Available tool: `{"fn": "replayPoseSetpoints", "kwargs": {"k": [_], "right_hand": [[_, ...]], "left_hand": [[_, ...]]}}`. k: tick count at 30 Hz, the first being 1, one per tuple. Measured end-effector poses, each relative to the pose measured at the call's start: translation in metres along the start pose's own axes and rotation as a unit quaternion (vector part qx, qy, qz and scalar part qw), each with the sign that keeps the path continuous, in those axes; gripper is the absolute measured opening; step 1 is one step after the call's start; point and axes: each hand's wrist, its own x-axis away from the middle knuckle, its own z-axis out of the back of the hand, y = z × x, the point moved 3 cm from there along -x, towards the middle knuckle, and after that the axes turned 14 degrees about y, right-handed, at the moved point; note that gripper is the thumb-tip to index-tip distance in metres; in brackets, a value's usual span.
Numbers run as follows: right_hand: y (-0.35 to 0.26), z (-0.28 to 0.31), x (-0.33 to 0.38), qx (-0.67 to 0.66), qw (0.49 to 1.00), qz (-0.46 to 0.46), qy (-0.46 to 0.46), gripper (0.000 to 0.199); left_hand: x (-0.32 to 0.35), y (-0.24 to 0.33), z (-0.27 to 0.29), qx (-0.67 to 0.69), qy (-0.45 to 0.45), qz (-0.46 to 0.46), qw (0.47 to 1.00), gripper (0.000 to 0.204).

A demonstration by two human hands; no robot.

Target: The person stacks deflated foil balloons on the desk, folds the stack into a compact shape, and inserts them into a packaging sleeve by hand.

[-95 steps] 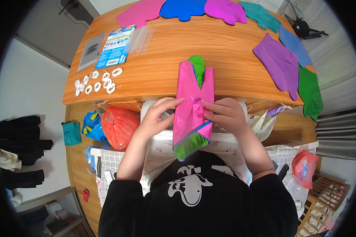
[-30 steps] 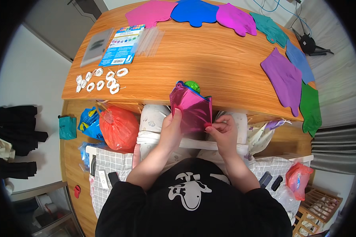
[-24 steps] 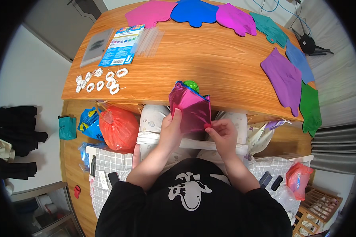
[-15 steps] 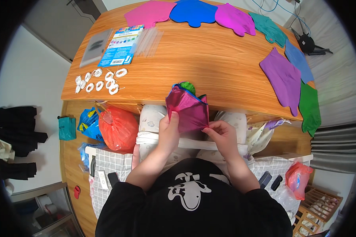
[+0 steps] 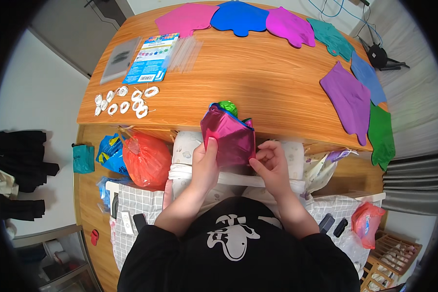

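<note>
A shiny magenta foil balloon (image 5: pixel 228 137), folded into a bundle with blue and green foil showing at its top, is held over the near edge of the wooden table (image 5: pixel 258 82). My left hand (image 5: pixel 204 163) grips its lower left side with the thumb on the front. At its lower right corner my right hand (image 5: pixel 271 163) pinches the edge.
Flat foil balloons (image 5: pixel 238 17) in pink, blue, purple, teal and green line the far and right table edges. A printed packet (image 5: pixel 151 58), clear sleeves and several white ribbon coils (image 5: pixel 126 100) lie at the left. An orange plastic bag (image 5: pixel 148 160) sits below the table.
The long pink foil piece that lay stretched out between my hands has been folded up into a compact bundle. Both hands have stayed on it near the table edge.
</note>
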Motion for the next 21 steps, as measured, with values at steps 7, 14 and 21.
{"fn": "replayPoseSetpoints", "kwargs": {"k": [7, 14, 21], "right_hand": [[-0.030, -0.028, -0.012, -0.009, 0.996, 0.065, 0.067, 0.041], [-0.024, -0.024, -0.014, -0.062, 0.993, -0.010, 0.099, 0.030], [-0.020, -0.016, -0.017, -0.076, 0.991, 0.027, 0.111, 0.025]], "left_hand": [[0.005, 0.002, 0.004, -0.059, -0.024, -0.074, 0.995, 0.043], [0.011, 0.012, 0.007, 0.135, -0.048, 0.041, 0.989, 0.038], [-0.006, 0.024, 0.022, -0.149, -0.060, -0.146, 0.976, 0.039]]}}
